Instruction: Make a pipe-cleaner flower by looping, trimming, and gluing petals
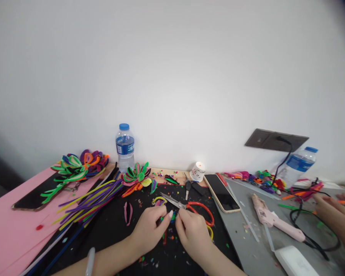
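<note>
In the head view, the left hand (pixel 149 229) and the right hand (pixel 193 234) meet low over a black mat (pixel 115 230), fingers curled in and fingertips pinched together on a small blue-green pipe-cleaner piece (pixel 172 217) that sits between them, mostly hidden by the fingers; how firmly each hand grips it cannot be told. Just behind the hands lie scissors (pixel 189 207) with red handles, blades pointing left, and a yellow loop (pixel 159 199) rests near the blade tips. A folded pink pipe-cleaner piece (pixel 128 212) lies on the mat to the left of the left hand. Farther left a fan of loose pipe cleaners (pixel 89 203) in yellow, purple and green spreads across the mat's edge, beside a pink sheet (pixel 5 230) bearing a finished flower (pixel 74 168). A second flower (pixel 136 177) stands near a water bottle (pixel 125 147) against the wall. To the right, on a grey board (pixel 247 237), lie a phone (pixel 221 193), a pink glue gun (pixel 273 220) and its black cord (pixel 313 239). Another person's hand (pixel 337 220) reaches in at the right edge, near a second bottle (pixel 300 165).
</note>
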Available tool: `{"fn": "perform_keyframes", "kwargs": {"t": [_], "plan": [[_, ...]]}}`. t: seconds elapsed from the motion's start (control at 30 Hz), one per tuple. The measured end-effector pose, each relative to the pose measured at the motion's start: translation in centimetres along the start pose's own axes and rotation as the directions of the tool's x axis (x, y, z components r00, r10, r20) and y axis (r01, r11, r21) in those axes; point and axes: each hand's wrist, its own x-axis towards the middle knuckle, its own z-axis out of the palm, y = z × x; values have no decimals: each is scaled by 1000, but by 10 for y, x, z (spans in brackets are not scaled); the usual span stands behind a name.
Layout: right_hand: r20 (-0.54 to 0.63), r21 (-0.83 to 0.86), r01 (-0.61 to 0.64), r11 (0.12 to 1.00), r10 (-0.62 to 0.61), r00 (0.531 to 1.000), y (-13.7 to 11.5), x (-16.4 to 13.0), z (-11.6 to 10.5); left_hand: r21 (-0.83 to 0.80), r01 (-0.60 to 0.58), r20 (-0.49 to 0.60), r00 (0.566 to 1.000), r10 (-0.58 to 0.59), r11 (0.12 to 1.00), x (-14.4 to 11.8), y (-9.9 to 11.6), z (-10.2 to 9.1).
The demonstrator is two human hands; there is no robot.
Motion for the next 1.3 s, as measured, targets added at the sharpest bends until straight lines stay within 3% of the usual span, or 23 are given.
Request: {"fn": "perform_keyframes", "kwargs": {"t": [0.17,0.6,1.0,1.3], "plan": [[-2,-7,-40,999,40,999,4,-2,-3,-24,3,-29,1000,-4,1000,2,0,0],[11,-132,15,991,-14,1000,7,5,6,245,-20,29,999,13,969,6,-10,3],[38,-106,-54,993,58,998,13,2,0,134,-31,70,997,21,990,6,-5,-5],[36,-114,-7,993,12,999,13,0,4,212,-32,43,999,23,977,6,-9,0]]}}
